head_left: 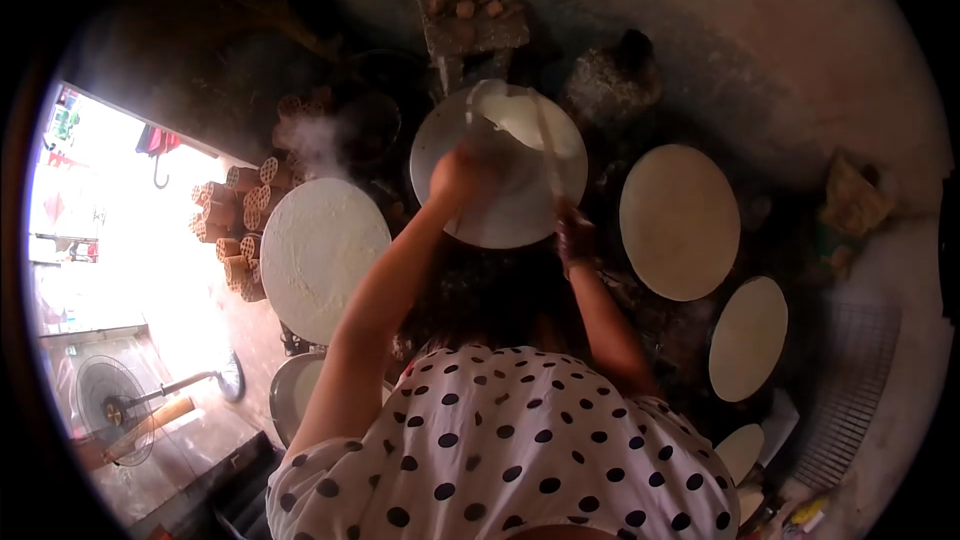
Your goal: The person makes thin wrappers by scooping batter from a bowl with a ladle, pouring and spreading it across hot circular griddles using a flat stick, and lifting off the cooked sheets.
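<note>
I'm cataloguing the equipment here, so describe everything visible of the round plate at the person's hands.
The round plate is a wide, greyish, smooth-looking disc; its material is unclear. It lies face up ahead of the person, between a pale left disc and a pale right disc. A white layer covers part of its far side. A stick in the right hand extends over its right side; the blurred left hand is over its left part. Whether stick or hands touch it is unclear.

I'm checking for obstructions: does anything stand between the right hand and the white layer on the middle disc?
Only the stick in the right hand, extending over the disc toward the white layer. Nothing else visible stands in the way.
</note>
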The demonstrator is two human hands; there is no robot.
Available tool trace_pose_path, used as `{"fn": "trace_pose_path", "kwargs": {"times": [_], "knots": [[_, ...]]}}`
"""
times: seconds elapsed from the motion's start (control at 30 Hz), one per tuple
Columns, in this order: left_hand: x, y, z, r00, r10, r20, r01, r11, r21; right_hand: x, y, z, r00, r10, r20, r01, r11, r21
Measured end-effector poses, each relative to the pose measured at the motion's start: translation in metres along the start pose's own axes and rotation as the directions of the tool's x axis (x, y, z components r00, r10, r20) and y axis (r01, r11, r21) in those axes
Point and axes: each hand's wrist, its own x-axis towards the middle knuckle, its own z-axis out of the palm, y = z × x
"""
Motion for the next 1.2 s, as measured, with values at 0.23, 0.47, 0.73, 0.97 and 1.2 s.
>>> {"fn": "trace_pose_path", "kwargs": {"times": [0.23,0.47,0.73,0.97,1.2], "knots": [[-0.107,0.029,-0.074,0.877,0.018,-0.48,-0.211,0.913,-0.35,-0.031,-0.063,-0.002,0.951,0.307,-0.034,-0.297,0.941,0.164],[-0.166,0.007,-0.089,0.999,0.035,-0.028,-0.045,0.756,-0.653,0.014,-0.053,-0.049,0.988,0.093,0.123,-0.114,0.978,0.174],[-0.266,-0.027,-0.07,0.989,-0.147,-0.029,0.07,0.624,-0.778,0.027,-0.066,-0.033,0.97,0.24,-0.045,-0.243,0.968,-0.057],[-0.299,-0.035,-0.05,0.978,-0.202,-0.048,0.061,0.501,-0.863,0.084,-0.026,-0.035,0.973,-0.097,0.211,0.052,0.977,0.208],[-0.325,-0.019,-0.034,0.962,-0.268,-0.051,0.075,0.439,-0.895,0.058,-0.036,-0.067,0.971,0.165,0.172,-0.131,0.972,-0.194]]}}
